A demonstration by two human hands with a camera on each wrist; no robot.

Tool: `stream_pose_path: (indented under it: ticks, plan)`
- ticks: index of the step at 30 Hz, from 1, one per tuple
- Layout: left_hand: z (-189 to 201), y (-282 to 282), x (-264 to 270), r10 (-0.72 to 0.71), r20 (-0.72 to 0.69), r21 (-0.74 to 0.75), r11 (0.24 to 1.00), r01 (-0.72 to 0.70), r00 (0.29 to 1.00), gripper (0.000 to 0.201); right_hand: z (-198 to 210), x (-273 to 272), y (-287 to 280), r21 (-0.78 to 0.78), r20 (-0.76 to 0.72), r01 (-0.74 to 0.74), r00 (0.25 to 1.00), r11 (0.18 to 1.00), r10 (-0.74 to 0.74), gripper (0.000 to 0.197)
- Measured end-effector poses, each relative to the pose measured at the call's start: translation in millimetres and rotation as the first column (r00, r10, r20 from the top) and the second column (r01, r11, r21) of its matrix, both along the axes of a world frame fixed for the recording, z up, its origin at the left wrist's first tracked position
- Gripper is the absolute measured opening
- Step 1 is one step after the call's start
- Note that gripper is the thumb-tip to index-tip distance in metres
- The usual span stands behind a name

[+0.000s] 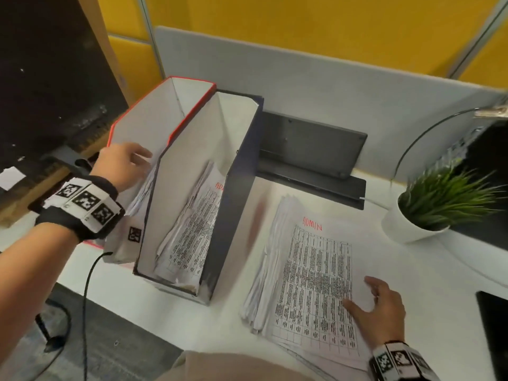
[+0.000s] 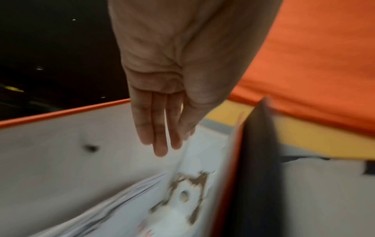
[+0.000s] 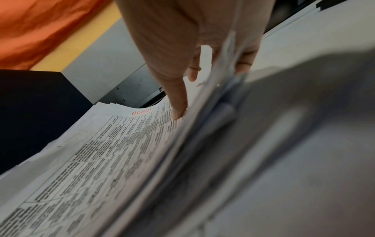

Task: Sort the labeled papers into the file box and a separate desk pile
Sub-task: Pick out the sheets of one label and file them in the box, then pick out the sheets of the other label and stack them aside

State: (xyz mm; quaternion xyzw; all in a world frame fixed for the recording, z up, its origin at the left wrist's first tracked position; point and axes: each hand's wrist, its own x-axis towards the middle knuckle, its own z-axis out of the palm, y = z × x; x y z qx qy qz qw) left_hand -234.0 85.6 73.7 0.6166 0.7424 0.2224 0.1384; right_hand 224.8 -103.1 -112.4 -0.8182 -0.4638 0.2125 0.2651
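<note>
Sorting mid-way: one hand at the red box, the other lifting sheets from the pile.

The left hand [image 1: 123, 163] hangs over the red box [image 1: 154, 119], fingers straight and holding nothing, just above papers [image 2: 113, 208] standing inside. The blue box [image 1: 233, 188] beside it holds sheets marked in red. On the surface [image 1: 412, 270] lies the pile [image 1: 310, 281], top sheet labelled ADMIN; the right hand [image 1: 382, 303] rests on its near corner, thumb on top and fingers curled under some lifted sheets, a pinching grip. Next, I judge, the top sheet must be separated cleanly and its label read.
</note>
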Motion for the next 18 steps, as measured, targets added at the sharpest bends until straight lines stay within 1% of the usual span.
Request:
stream_pose_path:
  ticks: [1, 3, 6, 8, 9, 11, 12, 13, 14, 15, 17, 18]
  plan:
    - [11.5, -2.0, 10.9, -0.015, 0.033, 0.100, 0.995, 0.012, 0.999, 0.022, 0.4, -0.4, 0.0, 0.000, -0.001, 0.002, 1.000, 1.000, -0.002, 0.070]
    - [32.7, -9.2, 41.0, -0.074, 0.090, 0.292, 0.955, 0.045, 0.993, 0.019, 1.7, -1.2, 0.2, -0.007, 0.001, 0.002, 1.000, 1.000, -0.002, 0.070]
    - [53.6, -27.7, 97.1, -0.229, 0.121, 0.526, 0.840, 0.133, 0.966, 0.017, 3.3, -2.2, -0.8, -0.023, -0.008, 0.009, 1.000, 1.000, -0.009, 0.070]
    - [50.1, -41.2, 137.1, -0.351, 0.127, 0.594, 0.776, 0.212, 0.928, 0.014, 5.1, -3.2, -1.4, -0.028, -0.022, 0.017, 1.000, 0.999, -0.018, 0.069]
    - [41.4, -47.6, 157.2, -0.404, 0.138, 0.592, 0.766, 0.251, 0.904, 0.014, 6.1, -3.7, -1.5, -0.035, -0.026, 0.017, 0.999, 0.999, -0.018, 0.070]
    - [14.5, -59.3, 194.3, -0.478, 0.193, 0.517, 0.792, 0.326, 0.857, 0.015, 7.9, -4.4, -1.5, -0.051, -0.026, 0.016, 1.000, 0.999, -0.017, 0.070]
    - [-2.7, -63.6, 210.1, -0.490, 0.222, 0.442, 0.821, 0.361, 0.843, 0.015, 8.6, -4.2, -1.8, -0.056, -0.027, 0.017, 0.999, 0.998, -0.019, 0.070]
    - [-21.1, -66.7, 222.9, -0.480, 0.243, 0.332, 0.858, 0.392, 0.843, 0.015, 9.3, -4.2, -1.7, -0.062, -0.028, 0.017, 0.999, 0.998, -0.019, 0.070]
    - [-39.6, -67.8, 233.0, -0.461, 0.251, 0.186, 0.886, 0.424, 0.851, 0.016, 10.1, -4.0, -2.0, -0.072, -0.029, 0.015, 0.999, 0.997, -0.017, 0.070]
    - [-57.6, -67.9, 240.4, -0.441, 0.239, 0.014, 0.893, 0.451, 0.865, 0.017, 10.9, -3.8, -2.2, -0.083, -0.029, 0.010, 1.000, 0.996, -0.013, 0.071]
    - [-86.1, -66.2, 249.0, -0.423, 0.162, -0.308, 0.837, 0.453, 0.892, 0.015, 12.4, -3.9, -2.5, -0.096, -0.032, 0.005, 0.999, 0.995, -0.008, 0.071]
    - [-95.9, -65.6, 251.2, -0.423, 0.120, -0.400, 0.807, 0.434, 0.898, 0.013, 13.2, -3.5, -3.1, -0.098, -0.034, 0.005, 0.999, 0.995, -0.009, 0.071]
